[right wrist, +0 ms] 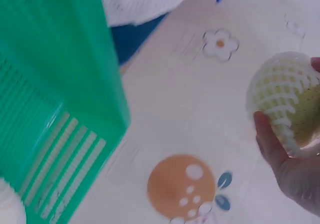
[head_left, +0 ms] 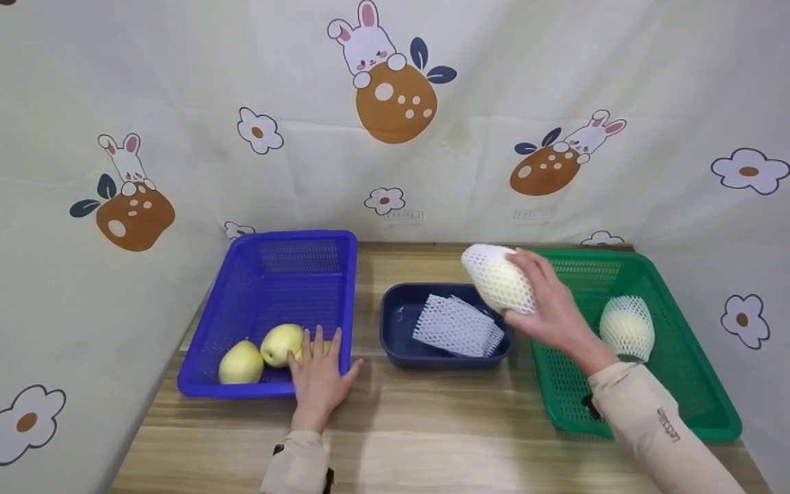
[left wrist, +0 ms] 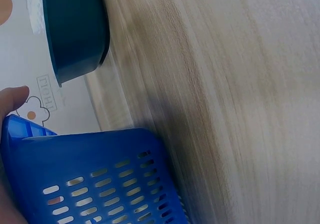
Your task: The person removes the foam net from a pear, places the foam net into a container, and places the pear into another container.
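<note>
My right hand [head_left: 554,312] grips a yellow pear in a white foam net [head_left: 501,276], raised above the right end of a dark blue tray [head_left: 405,360]. In the right wrist view, bare yellow skin of this netted pear [right wrist: 306,115] shows past the net's edge. White foam nets [head_left: 455,328] lie flat in the tray. My left hand [head_left: 319,381] reaches over the near right corner of a blue basket [head_left: 230,390], fingers extended over a pear they partly hide, thumb outside the rim. Two more pears, one [head_left: 282,344] beside the other [head_left: 241,363], lie in that basket.
On the right stands a green basket [head_left: 693,357] holding another netted pear [head_left: 627,328]. The baskets and tray sit on a wood-grain table [head_left: 436,425]. A patterned cloth [head_left: 299,185] hangs behind and along both sides.
</note>
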A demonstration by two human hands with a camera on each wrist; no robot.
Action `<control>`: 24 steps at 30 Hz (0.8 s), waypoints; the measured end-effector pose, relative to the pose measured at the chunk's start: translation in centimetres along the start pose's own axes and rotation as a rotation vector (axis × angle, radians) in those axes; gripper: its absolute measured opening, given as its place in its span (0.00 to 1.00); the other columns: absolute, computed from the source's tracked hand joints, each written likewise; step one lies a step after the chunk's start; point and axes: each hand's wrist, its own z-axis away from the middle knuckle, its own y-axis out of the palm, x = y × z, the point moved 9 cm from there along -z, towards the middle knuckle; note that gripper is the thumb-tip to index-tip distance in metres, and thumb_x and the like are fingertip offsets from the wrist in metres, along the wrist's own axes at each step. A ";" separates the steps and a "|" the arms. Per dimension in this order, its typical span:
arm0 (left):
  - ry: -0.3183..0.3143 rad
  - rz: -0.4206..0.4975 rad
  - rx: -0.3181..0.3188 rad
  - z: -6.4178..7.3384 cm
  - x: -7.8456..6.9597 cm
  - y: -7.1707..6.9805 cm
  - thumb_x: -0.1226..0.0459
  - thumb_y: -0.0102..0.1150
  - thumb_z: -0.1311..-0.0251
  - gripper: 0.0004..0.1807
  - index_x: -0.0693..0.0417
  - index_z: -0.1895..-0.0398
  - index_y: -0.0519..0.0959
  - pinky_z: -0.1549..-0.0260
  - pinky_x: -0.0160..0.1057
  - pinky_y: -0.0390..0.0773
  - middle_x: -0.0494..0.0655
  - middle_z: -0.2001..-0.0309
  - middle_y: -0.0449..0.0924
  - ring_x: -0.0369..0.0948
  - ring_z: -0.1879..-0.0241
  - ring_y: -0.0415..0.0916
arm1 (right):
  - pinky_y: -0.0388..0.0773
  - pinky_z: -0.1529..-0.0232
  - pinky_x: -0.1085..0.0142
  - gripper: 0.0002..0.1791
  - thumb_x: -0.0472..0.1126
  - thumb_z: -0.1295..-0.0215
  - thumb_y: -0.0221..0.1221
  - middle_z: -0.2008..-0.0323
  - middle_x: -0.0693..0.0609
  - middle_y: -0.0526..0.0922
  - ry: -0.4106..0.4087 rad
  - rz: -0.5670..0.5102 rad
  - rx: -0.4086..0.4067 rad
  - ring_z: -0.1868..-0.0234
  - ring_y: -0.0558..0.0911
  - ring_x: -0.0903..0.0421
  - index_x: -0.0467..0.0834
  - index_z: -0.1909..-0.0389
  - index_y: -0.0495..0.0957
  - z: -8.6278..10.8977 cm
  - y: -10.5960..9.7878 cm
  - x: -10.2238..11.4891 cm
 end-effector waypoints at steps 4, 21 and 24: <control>0.002 0.005 -0.006 0.0 0.0 -0.1 0.42 0.50 0.48 0.37 0.50 0.37 0.62 0.47 0.64 0.40 0.60 0.38 0.55 0.56 0.37 0.42 | 0.72 0.64 0.56 0.44 0.39 0.69 0.64 0.42 0.47 0.61 -0.132 -0.043 0.028 0.55 0.71 0.49 0.47 0.42 0.63 0.9 1.9 3.1; 0.003 0.026 -0.048 0.2 0.0 -0.5 0.43 0.52 0.50 0.36 0.51 0.39 0.64 0.47 0.64 0.41 0.61 0.39 0.57 0.57 0.37 0.44 | 0.70 0.54 0.54 0.45 0.43 0.71 0.67 0.41 0.49 0.61 -0.272 -0.082 0.213 0.47 0.67 0.51 0.50 0.42 0.62 6.3 9.5 6.9; 0.002 0.033 -0.046 0.2 0.0 -0.5 0.43 0.52 0.50 0.36 0.51 0.39 0.64 0.47 0.64 0.41 0.60 0.39 0.56 0.57 0.37 0.43 | 0.69 0.53 0.55 0.45 0.45 0.70 0.67 0.42 0.50 0.61 -0.262 -0.085 0.263 0.46 0.67 0.52 0.51 0.42 0.62 7.7 11.4 6.5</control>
